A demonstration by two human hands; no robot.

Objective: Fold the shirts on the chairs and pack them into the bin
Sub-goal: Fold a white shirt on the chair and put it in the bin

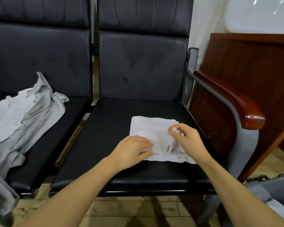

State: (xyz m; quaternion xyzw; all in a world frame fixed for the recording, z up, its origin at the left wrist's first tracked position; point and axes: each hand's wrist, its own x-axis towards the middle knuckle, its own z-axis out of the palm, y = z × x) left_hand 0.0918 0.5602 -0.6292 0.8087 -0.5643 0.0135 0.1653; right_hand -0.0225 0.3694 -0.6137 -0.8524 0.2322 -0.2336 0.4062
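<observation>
While left hand (132, 149) presses flat, right hand (186, 136) pinches white shirt (147, 128).

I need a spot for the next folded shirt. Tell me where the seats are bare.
Right seat: bare black cushion left of and behind the folded white shirt, which the left hand presses and the right hand pinches. Left seat: only a strip along its right edge; the unfolded grey shirts crowd the rest.
</observation>
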